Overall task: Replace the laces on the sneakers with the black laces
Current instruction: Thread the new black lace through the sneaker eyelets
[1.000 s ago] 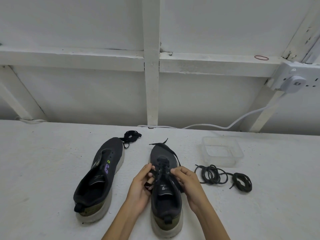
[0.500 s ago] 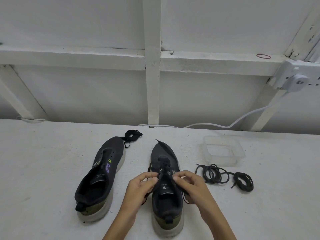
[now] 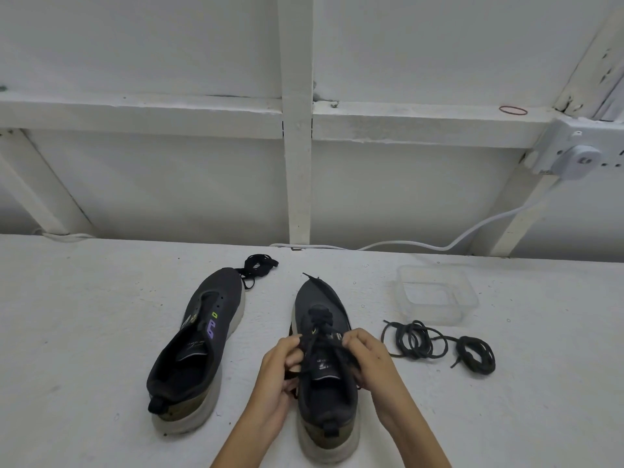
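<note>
sneaker [image 3: 326, 396] mid-table: left hand [image 3: 280, 369], right hand [image 3: 369, 358] pinch its lace [image 3: 322, 336]; coiled laces [image 3: 471, 352] near right.

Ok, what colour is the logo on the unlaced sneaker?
Purple: the logo shows best in the head view.

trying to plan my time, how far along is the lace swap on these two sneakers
Done: two coiled dark round laces lie loose, likely the old ones. In hand: the left hand and right hand pinch the black lace crossed through the lower eyelets of the dark grey sneaker between them. Left: the other dark grey sneaker has bare eyelets, with a bundled black lace by its toe.
</note>
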Demonstrator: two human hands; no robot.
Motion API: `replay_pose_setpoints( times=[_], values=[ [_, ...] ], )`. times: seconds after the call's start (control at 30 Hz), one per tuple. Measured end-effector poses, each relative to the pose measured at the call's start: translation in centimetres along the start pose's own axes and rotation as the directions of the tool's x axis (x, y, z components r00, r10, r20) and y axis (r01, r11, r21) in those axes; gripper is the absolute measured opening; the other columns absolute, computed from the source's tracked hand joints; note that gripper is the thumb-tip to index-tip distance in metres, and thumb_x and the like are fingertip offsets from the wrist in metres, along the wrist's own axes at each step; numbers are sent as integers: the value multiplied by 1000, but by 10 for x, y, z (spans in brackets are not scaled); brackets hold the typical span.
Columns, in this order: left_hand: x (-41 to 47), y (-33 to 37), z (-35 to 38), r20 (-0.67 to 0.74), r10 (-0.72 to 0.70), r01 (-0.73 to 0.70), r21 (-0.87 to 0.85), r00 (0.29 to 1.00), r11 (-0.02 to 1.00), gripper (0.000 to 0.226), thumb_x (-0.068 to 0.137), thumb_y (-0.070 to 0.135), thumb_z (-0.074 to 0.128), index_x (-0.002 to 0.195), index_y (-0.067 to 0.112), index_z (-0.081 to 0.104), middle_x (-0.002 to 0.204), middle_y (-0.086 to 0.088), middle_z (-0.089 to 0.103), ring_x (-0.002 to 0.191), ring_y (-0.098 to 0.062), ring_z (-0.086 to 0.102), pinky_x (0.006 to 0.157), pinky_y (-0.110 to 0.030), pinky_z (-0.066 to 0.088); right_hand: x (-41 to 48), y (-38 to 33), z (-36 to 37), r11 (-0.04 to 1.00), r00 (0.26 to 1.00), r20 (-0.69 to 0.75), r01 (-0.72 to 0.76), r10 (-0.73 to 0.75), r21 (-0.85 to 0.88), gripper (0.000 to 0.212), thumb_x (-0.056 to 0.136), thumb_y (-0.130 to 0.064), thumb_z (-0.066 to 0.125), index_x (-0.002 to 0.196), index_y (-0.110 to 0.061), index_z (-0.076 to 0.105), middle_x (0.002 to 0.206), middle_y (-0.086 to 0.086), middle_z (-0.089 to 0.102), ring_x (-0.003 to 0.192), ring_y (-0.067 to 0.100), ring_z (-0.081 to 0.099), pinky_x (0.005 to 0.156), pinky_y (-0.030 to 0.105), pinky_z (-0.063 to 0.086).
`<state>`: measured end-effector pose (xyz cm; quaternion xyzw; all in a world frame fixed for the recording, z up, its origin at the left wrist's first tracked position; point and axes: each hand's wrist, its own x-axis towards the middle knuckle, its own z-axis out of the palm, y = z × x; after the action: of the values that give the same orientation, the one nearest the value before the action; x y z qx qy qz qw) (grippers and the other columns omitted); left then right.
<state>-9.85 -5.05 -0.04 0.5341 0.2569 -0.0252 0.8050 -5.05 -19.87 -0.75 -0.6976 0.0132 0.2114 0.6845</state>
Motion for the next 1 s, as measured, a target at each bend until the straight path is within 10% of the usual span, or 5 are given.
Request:
replay_pose_setpoints(
  times=[0.13,0.47,0.73,1.0],
  values=[
    [0,-8,-3,24,-59,64,-304,998,951,20,77,25,56,64,18,41,52,8,31,38,-4,24,49,-23,19,-2,4,-6,960,996,15,-86,86,267,4,89,-13,49,86,-11,50,68,7,34,46,11,25,40,20,21],
    [1,17,6,116,97,-124,257,988,958,23,97,28,54,79,14,59,49,11,37,44,-3,32,45,-13,29,1,-8,-1,999,996,86,23,-26,31,17,89,-33,68,81,-18,67,67,5,53,54,14,37,48,23,24],
    [6,-9,-1,-36,-58,38,-409,998,912,16,75,28,65,75,14,56,50,9,33,36,-4,26,36,-17,23,2,16,-4,754,980,49,-180,193,631,10,79,-15,63,75,-11,56,66,0,49,41,6,28,34,17,19],
    [7,11,-2,70,-21,11,138,997,990,26,93,37,55,78,16,53,51,6,29,42,-6,26,41,-17,22,3,3,-6,973,996,35,-86,81,213,28,88,-38,66,72,-17,57,64,3,41,49,13,24,47,26,16]
  ],
)
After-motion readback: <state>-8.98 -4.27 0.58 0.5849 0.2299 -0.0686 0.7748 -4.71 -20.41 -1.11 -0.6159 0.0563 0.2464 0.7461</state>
